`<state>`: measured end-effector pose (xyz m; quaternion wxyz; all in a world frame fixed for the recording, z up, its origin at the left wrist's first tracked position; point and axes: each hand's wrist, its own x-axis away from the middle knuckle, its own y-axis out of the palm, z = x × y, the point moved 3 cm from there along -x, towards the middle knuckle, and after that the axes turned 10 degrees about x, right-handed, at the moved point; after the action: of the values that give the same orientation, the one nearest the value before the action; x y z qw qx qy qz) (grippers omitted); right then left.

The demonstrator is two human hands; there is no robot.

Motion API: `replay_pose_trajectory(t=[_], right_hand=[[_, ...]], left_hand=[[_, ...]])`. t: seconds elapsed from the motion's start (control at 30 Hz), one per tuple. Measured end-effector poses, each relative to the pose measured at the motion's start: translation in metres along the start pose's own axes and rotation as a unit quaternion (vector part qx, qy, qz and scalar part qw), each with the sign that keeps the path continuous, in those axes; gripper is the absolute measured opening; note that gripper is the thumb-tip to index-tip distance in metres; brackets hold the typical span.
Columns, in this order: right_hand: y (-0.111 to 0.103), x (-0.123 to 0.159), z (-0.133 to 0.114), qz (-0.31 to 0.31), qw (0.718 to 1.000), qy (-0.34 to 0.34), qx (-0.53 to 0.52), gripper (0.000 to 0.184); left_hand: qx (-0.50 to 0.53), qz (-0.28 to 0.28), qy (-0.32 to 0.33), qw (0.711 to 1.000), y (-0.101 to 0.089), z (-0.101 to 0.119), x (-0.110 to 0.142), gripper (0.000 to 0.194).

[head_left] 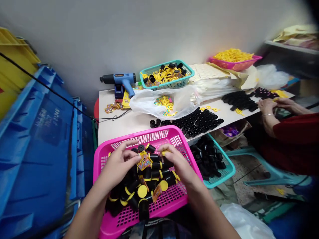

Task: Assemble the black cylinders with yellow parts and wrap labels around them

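Observation:
My left hand (pixel 119 162) pinches a small orange-and-yellow printed label (pixel 144 160) between thumb and fingers, above a pink plastic basket (pixel 147 134). Closed around a small yellow piece (pixel 164 152) is my right hand (pixel 176 161), at the basket's right side; the fingers hide most of that piece. Below both hands, the basket holds many black cylinders with yellow caps (pixel 142 191). Another printed label (pixel 157 192) lies among them.
Behind the basket, a table carries rows of black cylinders (pixel 196 122), a white plastic bag (pixel 142 104), a blue heat gun (pixel 122 79) and a teal basket (pixel 166 84). Blue crates (pixel 37 149) stand left. At right, a co-worker's hands (pixel 267 108) handle small parts.

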<state>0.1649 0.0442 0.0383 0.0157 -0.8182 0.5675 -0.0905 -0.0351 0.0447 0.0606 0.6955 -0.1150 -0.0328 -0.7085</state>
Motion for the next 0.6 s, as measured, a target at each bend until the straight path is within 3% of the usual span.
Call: replay_pose_trajectory(t=[0.1,0.2,0.33,0.4,0.5,0.6], right_hand=[[0.016,-0.004,-0.006,-0.039,0.999,-0.023,0.03,0.025],[0.028,-0.008,-0.008,-0.015,0.997,-0.044,0.061,0.016],[0.036,-0.01,-0.005,0.017,0.998,-0.04,0.035,0.025],[0.035,-0.01,-0.003,0.018,0.999,-0.035,0.026,0.028],[0.032,-0.008,-0.003,-0.013,0.997,-0.005,-0.077,0.017],[0.025,-0.006,-0.006,-0.012,0.979,0.011,-0.205,0.027]], left_hand=[[0.051,0.018,-0.004,0.999,-0.003,0.006,0.014,0.052],[0.065,0.039,-0.002,0.997,0.001,0.008,0.022,0.049],[0.099,0.013,-0.011,0.995,0.011,-0.001,0.027,0.043],[0.117,0.027,-0.008,0.993,0.012,-0.007,0.028,0.036],[0.113,0.089,-0.007,0.99,0.005,-0.016,0.03,0.026],[0.088,0.114,-0.012,0.989,-0.004,-0.018,0.032,0.025]])
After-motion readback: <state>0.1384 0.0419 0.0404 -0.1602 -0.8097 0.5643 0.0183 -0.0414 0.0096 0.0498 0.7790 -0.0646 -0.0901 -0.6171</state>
